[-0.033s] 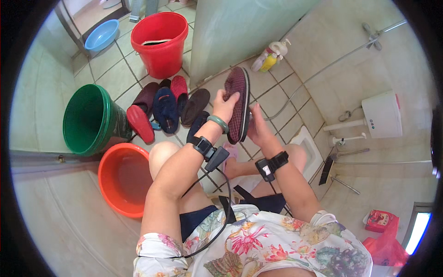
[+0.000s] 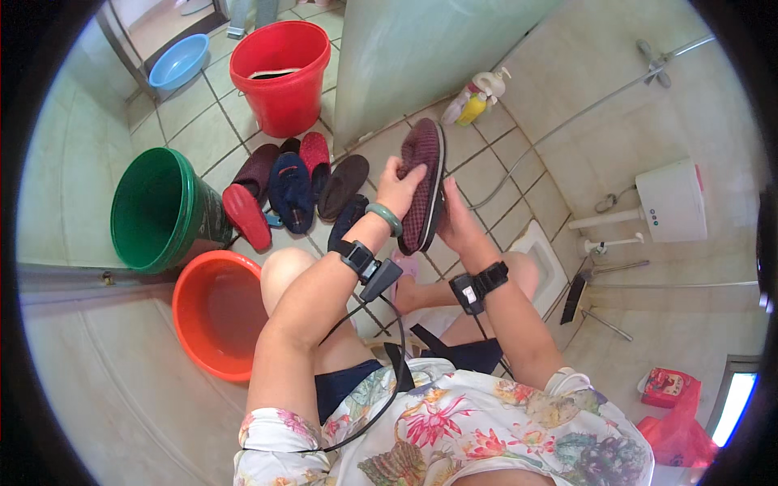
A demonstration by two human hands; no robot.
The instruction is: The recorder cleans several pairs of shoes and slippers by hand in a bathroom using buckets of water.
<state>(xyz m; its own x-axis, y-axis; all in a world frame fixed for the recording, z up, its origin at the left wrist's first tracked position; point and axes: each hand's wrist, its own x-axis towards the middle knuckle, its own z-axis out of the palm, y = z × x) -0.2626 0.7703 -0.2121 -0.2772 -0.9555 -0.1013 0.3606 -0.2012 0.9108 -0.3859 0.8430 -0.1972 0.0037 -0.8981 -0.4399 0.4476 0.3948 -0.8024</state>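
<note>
Both my hands hold a dark maroon slipper (image 2: 425, 158) up on edge above the tiled floor, its pale sole rim facing right. My left hand (image 2: 397, 188) grips its left side, with a green bangle and a black strapped device on the wrist. My right hand (image 2: 459, 225) presses against the sole side from the right and wears a black wrist device too. On the floor just left of it lie several more slippers: a red one (image 2: 245, 215), a navy one (image 2: 290, 191) and a brown one (image 2: 342, 185).
A green bucket (image 2: 154, 212) and an orange basin (image 2: 212, 314) of water stand at my left. A red bucket (image 2: 279, 74) and a blue basin (image 2: 178, 61) are further off. Bottles (image 2: 476, 99) stand by the wall. A squat toilet (image 2: 545, 253), a white cistern (image 2: 668, 202) and a brush (image 2: 577, 296) are at the right.
</note>
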